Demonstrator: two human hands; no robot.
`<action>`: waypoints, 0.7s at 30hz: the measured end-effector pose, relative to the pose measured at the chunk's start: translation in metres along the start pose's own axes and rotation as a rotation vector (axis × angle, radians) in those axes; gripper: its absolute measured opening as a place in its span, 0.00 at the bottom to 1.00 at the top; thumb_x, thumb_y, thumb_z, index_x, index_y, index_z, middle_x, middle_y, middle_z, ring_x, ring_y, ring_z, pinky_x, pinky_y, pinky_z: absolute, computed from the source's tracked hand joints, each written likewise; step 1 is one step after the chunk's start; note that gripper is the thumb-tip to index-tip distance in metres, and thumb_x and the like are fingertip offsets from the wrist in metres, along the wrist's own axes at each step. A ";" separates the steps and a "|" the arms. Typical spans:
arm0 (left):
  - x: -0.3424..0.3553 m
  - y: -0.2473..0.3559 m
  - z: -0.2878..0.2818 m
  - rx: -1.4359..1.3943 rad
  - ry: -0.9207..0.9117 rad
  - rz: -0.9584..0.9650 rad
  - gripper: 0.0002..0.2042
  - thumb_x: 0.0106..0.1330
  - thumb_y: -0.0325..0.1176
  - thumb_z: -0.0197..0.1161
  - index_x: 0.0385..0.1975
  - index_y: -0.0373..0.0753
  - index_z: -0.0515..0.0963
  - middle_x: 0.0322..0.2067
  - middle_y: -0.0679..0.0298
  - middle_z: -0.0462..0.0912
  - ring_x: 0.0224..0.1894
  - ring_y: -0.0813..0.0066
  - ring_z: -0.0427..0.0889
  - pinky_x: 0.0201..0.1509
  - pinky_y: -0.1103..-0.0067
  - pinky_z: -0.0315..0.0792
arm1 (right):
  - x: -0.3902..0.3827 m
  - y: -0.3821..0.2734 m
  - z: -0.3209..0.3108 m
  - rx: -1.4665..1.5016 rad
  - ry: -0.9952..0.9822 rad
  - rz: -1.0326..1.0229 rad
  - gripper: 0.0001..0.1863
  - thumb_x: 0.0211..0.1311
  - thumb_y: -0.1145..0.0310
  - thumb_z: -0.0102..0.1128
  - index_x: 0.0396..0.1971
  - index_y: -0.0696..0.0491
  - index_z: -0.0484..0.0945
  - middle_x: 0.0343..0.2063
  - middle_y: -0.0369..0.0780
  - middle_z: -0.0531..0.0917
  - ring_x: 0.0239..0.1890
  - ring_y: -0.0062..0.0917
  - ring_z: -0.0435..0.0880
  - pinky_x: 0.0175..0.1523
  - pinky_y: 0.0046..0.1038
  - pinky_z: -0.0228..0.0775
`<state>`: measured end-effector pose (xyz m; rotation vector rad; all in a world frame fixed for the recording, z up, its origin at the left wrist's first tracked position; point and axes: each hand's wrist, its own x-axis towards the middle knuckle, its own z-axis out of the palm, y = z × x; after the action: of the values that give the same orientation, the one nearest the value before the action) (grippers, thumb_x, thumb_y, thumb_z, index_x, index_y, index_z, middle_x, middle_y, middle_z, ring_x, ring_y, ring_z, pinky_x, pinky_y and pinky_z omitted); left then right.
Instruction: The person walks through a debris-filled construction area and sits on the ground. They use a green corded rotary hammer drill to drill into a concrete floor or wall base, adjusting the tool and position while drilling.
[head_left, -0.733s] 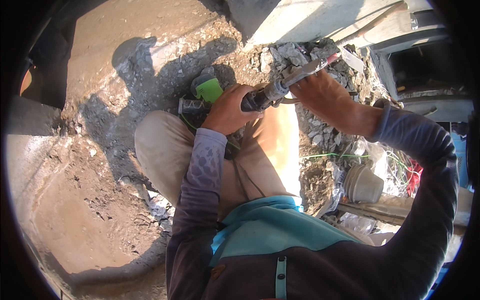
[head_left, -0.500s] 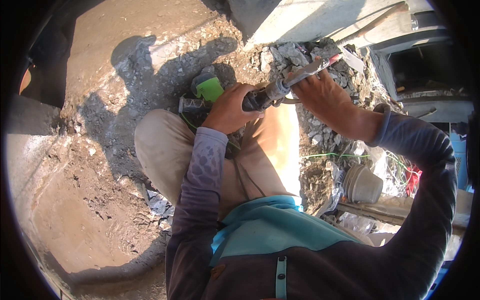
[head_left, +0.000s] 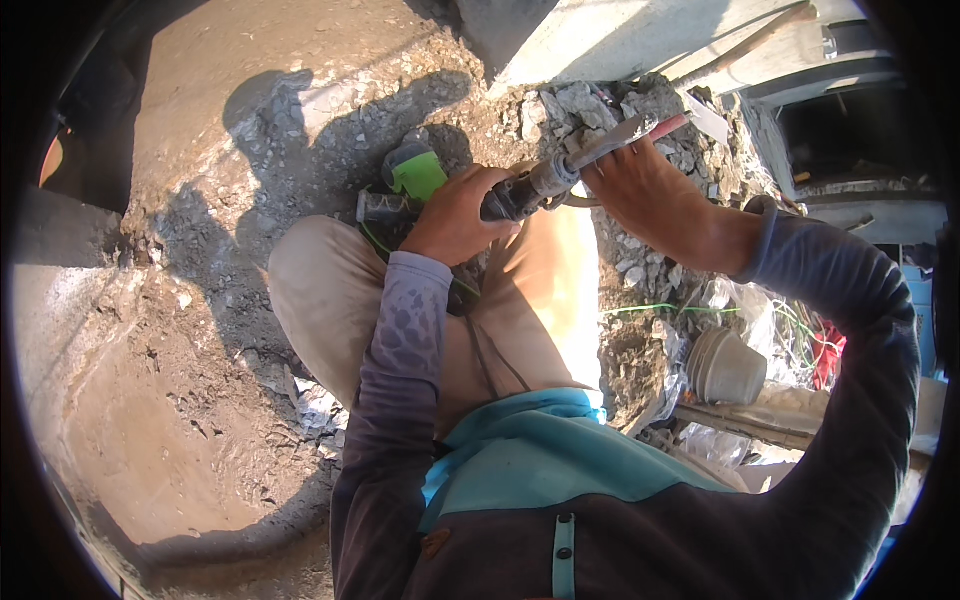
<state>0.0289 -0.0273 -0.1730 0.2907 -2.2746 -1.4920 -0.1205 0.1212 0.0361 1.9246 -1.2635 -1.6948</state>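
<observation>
A green and black power hammer point(head_left: 418, 178) with a grey metal chisel bit point(head_left: 612, 142) lies across my bent legs, its bit pointing up and to the right. Wrapped around the black front part of the tool, behind the chuck point(head_left: 548, 178), is my left hand point(head_left: 455, 220). My right hand point(head_left: 648, 205) is closed on the chisel bit from below, its fingertips partly hidden. A reddish strip point(head_left: 669, 126) shows at the bit's far end; I cannot tell what it is. The rear of the tool is partly hidden by my left hand and knee.
Broken concrete rubble point(head_left: 580, 108) lies ahead and to the right, beside a pale wall point(head_left: 610, 45). Stacked grey pots point(head_left: 727, 368) stand by a plank point(head_left: 745, 428), near clear plastic and a red wrapper point(head_left: 827, 358). A green string point(head_left: 640, 309) crosses the dirt.
My right hand has shifted slightly along the chisel bit, and more of the reddish strip shows. My right forearm has moved a little. The left hand keeps its grip.
</observation>
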 end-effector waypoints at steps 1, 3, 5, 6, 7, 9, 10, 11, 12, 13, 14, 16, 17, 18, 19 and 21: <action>0.000 0.000 0.002 0.003 0.033 0.027 0.29 0.55 0.35 0.80 0.58 0.37 0.79 0.52 0.52 0.84 0.57 0.48 0.83 0.62 0.61 0.77 | 0.001 -0.003 0.010 -0.011 0.032 0.016 0.29 0.69 0.61 0.64 0.65 0.62 0.73 0.53 0.44 0.79 0.57 0.38 0.81 0.63 0.46 0.71; 0.000 0.001 0.003 0.015 0.041 0.040 0.29 0.55 0.36 0.79 0.58 0.37 0.79 0.52 0.52 0.84 0.57 0.48 0.83 0.62 0.61 0.77 | 0.000 -0.006 0.018 0.011 0.077 0.035 0.25 0.66 0.59 0.67 0.57 0.60 0.79 0.46 0.42 0.81 0.51 0.37 0.83 0.57 0.46 0.72; -0.001 0.003 0.001 0.019 0.020 0.020 0.30 0.56 0.36 0.79 0.60 0.37 0.79 0.54 0.51 0.83 0.59 0.49 0.82 0.64 0.62 0.76 | -0.001 -0.007 0.017 0.078 0.103 0.042 0.23 0.65 0.59 0.67 0.53 0.61 0.79 0.43 0.42 0.81 0.46 0.34 0.82 0.53 0.43 0.73; 0.000 0.004 0.000 0.014 -0.012 -0.006 0.31 0.57 0.36 0.79 0.61 0.37 0.78 0.56 0.51 0.82 0.61 0.49 0.81 0.66 0.63 0.75 | -0.003 -0.009 0.020 0.099 0.128 0.052 0.23 0.65 0.60 0.67 0.52 0.61 0.79 0.42 0.43 0.81 0.45 0.34 0.82 0.53 0.43 0.74; 0.000 0.005 0.000 0.009 -0.045 -0.032 0.31 0.58 0.36 0.78 0.63 0.37 0.77 0.58 0.50 0.81 0.63 0.49 0.80 0.68 0.64 0.74 | -0.004 -0.011 0.023 0.120 0.152 0.062 0.22 0.65 0.60 0.67 0.51 0.62 0.79 0.41 0.43 0.81 0.43 0.34 0.81 0.52 0.42 0.74; 0.001 0.006 0.001 0.023 -0.037 -0.016 0.31 0.58 0.35 0.77 0.63 0.36 0.77 0.58 0.50 0.81 0.62 0.50 0.80 0.68 0.65 0.74 | -0.006 -0.014 0.030 0.191 0.192 0.076 0.21 0.65 0.61 0.67 0.50 0.62 0.79 0.41 0.45 0.81 0.43 0.34 0.81 0.50 0.42 0.75; 0.001 0.006 0.002 0.030 -0.032 -0.006 0.30 0.59 0.35 0.77 0.63 0.36 0.77 0.58 0.51 0.81 0.62 0.50 0.80 0.67 0.65 0.74 | -0.006 -0.016 0.033 0.241 0.208 0.080 0.21 0.64 0.62 0.67 0.49 0.63 0.80 0.40 0.45 0.81 0.44 0.35 0.81 0.49 0.42 0.76; 0.002 0.006 0.003 0.027 -0.036 -0.002 0.30 0.59 0.34 0.76 0.63 0.36 0.77 0.58 0.51 0.81 0.62 0.50 0.80 0.67 0.65 0.75 | -0.008 -0.017 0.037 0.291 0.223 0.085 0.21 0.64 0.62 0.67 0.48 0.63 0.80 0.40 0.46 0.81 0.44 0.35 0.82 0.47 0.42 0.76; 0.002 0.005 0.002 0.029 -0.034 -0.004 0.30 0.59 0.33 0.76 0.63 0.36 0.77 0.58 0.51 0.81 0.62 0.50 0.80 0.67 0.65 0.75 | -0.006 -0.016 0.030 0.421 0.108 0.086 0.22 0.64 0.66 0.65 0.52 0.66 0.77 0.43 0.48 0.81 0.46 0.37 0.81 0.49 0.42 0.76; 0.002 0.004 0.002 0.031 -0.034 -0.006 0.30 0.59 0.33 0.75 0.63 0.35 0.77 0.58 0.51 0.81 0.62 0.50 0.80 0.67 0.65 0.75 | -0.003 -0.014 0.024 0.550 -0.008 0.087 0.23 0.65 0.70 0.64 0.55 0.69 0.75 0.45 0.50 0.81 0.47 0.38 0.81 0.51 0.42 0.76; 0.002 0.003 0.002 0.033 -0.031 -0.007 0.30 0.59 0.32 0.75 0.63 0.35 0.77 0.58 0.51 0.81 0.62 0.50 0.81 0.67 0.65 0.75 | -0.001 -0.012 0.018 0.678 -0.125 0.087 0.25 0.65 0.74 0.63 0.59 0.72 0.72 0.48 0.52 0.80 0.49 0.40 0.81 0.53 0.43 0.75; 0.001 0.001 0.003 0.030 -0.029 -0.008 0.29 0.59 0.31 0.75 0.62 0.35 0.77 0.57 0.51 0.81 0.61 0.50 0.81 0.67 0.65 0.75 | -0.001 -0.012 0.013 0.732 -0.155 0.100 0.25 0.65 0.76 0.62 0.59 0.73 0.71 0.49 0.54 0.80 0.49 0.41 0.81 0.53 0.44 0.76; 0.001 -0.001 0.003 0.035 -0.019 0.004 0.29 0.59 0.31 0.75 0.62 0.35 0.77 0.57 0.51 0.81 0.61 0.50 0.81 0.67 0.65 0.75 | 0.000 -0.012 0.011 0.759 -0.169 0.105 0.25 0.64 0.77 0.61 0.59 0.74 0.71 0.49 0.54 0.80 0.50 0.41 0.81 0.53 0.45 0.76; 0.001 -0.002 0.002 0.036 -0.011 0.019 0.29 0.58 0.32 0.76 0.62 0.35 0.77 0.57 0.51 0.82 0.61 0.50 0.81 0.67 0.65 0.75 | 0.000 -0.011 0.010 0.812 -0.202 0.077 0.25 0.65 0.76 0.61 0.60 0.73 0.71 0.50 0.55 0.80 0.51 0.42 0.81 0.54 0.47 0.76; 0.002 -0.003 0.002 0.037 -0.001 0.033 0.29 0.58 0.32 0.76 0.62 0.35 0.77 0.57 0.51 0.82 0.61 0.50 0.81 0.67 0.65 0.75 | 0.002 -0.009 0.011 0.865 -0.234 0.048 0.26 0.66 0.76 0.61 0.61 0.72 0.70 0.51 0.55 0.80 0.51 0.43 0.81 0.54 0.49 0.76; -0.001 0.001 0.003 0.021 -0.026 0.009 0.30 0.58 0.33 0.77 0.62 0.35 0.78 0.57 0.51 0.82 0.61 0.50 0.81 0.67 0.65 0.75 | -0.003 -0.012 0.016 0.873 -0.127 0.065 0.25 0.65 0.74 0.63 0.59 0.70 0.73 0.50 0.55 0.81 0.51 0.45 0.83 0.54 0.55 0.76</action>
<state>0.0286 -0.0242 -0.1736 0.2679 -2.3104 -1.4767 -0.1299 0.1358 0.0247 2.1510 -2.3663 -1.3432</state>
